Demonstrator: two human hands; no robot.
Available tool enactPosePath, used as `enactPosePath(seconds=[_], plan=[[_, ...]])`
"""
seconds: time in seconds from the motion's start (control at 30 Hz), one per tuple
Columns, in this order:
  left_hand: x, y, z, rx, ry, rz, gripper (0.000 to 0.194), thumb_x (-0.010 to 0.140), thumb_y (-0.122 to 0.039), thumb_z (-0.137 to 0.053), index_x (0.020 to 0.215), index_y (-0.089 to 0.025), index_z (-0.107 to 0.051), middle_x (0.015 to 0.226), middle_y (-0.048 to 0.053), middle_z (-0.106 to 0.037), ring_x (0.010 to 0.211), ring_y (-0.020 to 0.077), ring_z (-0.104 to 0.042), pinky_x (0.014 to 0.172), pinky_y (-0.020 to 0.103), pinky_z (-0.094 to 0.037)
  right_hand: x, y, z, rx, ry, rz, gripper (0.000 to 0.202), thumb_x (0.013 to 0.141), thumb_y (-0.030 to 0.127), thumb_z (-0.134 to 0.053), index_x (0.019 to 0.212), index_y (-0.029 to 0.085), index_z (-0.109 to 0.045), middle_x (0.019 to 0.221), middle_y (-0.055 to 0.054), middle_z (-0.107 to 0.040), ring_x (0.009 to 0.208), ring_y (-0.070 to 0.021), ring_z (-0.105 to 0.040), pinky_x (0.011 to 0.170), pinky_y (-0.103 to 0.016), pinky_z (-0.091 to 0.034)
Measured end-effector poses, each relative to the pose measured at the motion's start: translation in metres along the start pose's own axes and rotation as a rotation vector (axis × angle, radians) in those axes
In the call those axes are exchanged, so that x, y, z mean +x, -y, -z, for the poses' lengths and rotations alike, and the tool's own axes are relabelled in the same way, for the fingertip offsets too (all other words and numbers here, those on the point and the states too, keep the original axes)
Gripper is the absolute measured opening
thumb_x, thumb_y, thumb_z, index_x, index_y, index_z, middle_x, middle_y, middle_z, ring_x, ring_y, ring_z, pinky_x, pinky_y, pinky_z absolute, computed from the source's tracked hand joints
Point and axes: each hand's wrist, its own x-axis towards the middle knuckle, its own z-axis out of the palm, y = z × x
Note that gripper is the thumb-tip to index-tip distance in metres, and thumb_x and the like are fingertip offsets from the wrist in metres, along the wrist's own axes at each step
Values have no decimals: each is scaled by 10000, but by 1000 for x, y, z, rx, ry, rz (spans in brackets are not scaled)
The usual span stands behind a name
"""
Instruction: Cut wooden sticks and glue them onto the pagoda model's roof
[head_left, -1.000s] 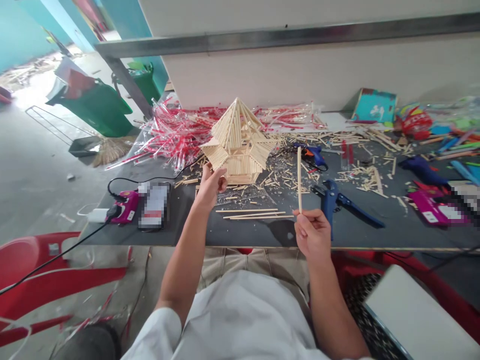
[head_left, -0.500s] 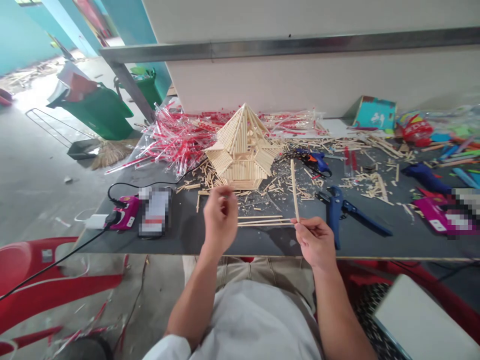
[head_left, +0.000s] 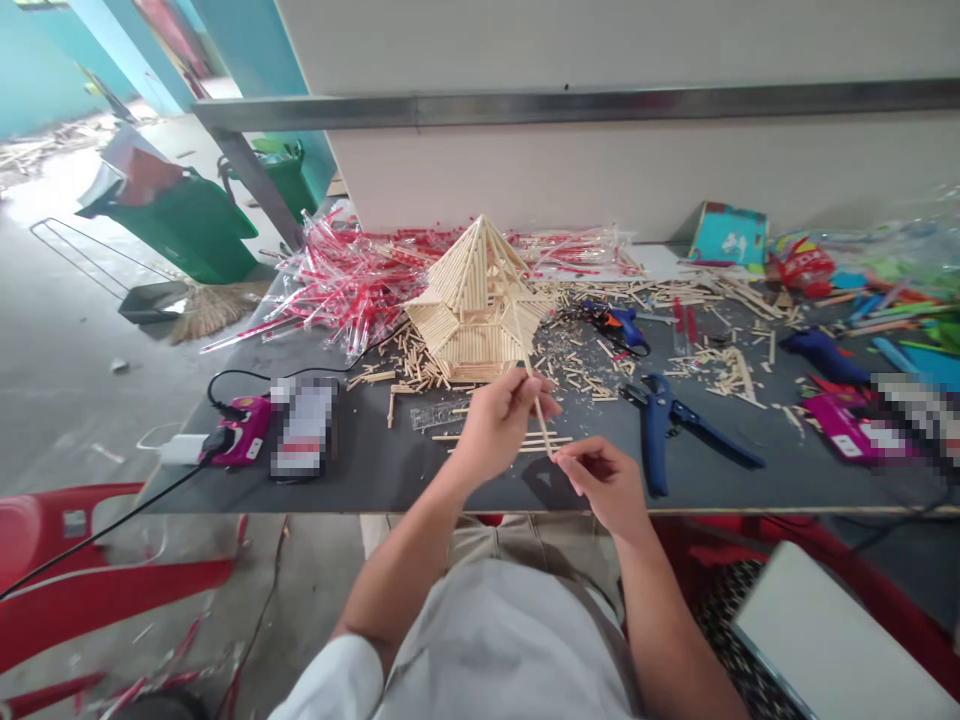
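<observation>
I saw the left hand and right hand, angled inward, pinching one thin stick; a peaked model (scraps around it) stood beyond.

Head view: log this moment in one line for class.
left hand: grip on stick, partway up | right hand: grip on stick's near end | stick model: on table, beyond hands | blue tool: beside right hand

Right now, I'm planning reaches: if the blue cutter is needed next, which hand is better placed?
Probably the right hand: the blue cutter lies close by on that side, while the left hand is farther off. It pinches the stick near one end, so would likely release that first.
</observation>
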Motion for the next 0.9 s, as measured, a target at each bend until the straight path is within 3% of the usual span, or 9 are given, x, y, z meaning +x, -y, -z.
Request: enactPosePath(seconds=[0.1,0.23,0.37,0.5,0.63,0.77,0.9], plan=[[24,-5,23,3,-21,0,274,1052,-410,-508,994,-168,-623,794,47,-730,623,122,-657,586,227,-517,0,1,0,-45,12,4,125,909,331,-775,943,228,-713,881,-24,-757,540,-61,-507,522,-222,-390],[53,-7,44,217,-61,-73,248,1054,-346,-488,988,-166,-646,792,39,-736,585,99,-655,565,212,-501,3,3,-2,-65,-11,-20,167,931,382,-744,953,228,-685,836,-11,-730,542,-78,-518,522,-235,-400],[65,-4,52,327,-93,-72,274,1045,-340,-500,950,-158,-679,787,39,-757,555,91,-655,527,202,-469,22,33,-5,-213,29,35,203,915,415,-754,936,226,-682,694,29,-620,542,-89,-504,513,-239,-388],[62,1,52,423,-182,-90,290,1050,-336,-491,957,-160,-701,754,21,-762,549,85,-650,556,198,-472,69,98,-19,-472,41,238,206,934,421,-724,1017,234,-708,712,16,-623,589,-107,-527,542,-255,-415],[61,3,49,514,-229,-97,308,1066,-314,-451,971,-157,-699,705,12,-747,519,84,-633,562,203,-463,131,150,-47,-536,20,474,170,932,373,-705,996,215,-690,888,-29,-729,590,-103,-544,533,-275,-433],[65,5,47,542,-245,-83,289,1065,-252,-420,966,-157,-674,695,12,-739,521,83,-625,564,207,-458,183,162,-73,-518,-23,547,132,868,224,-728,973,189,-657,922,-60,-751,798,-173,-692,659,-308,-534],[68,7,45,522,-247,-55,249,1044,-196,-417,979,-166,-655,737,16,-747,545,91,-637,553,211,-458,207,159,-84,-439,-48,519,158,854,173,-747,977,184,-648,879,-58,-738,813,-192,-710,733,-355,-572]])
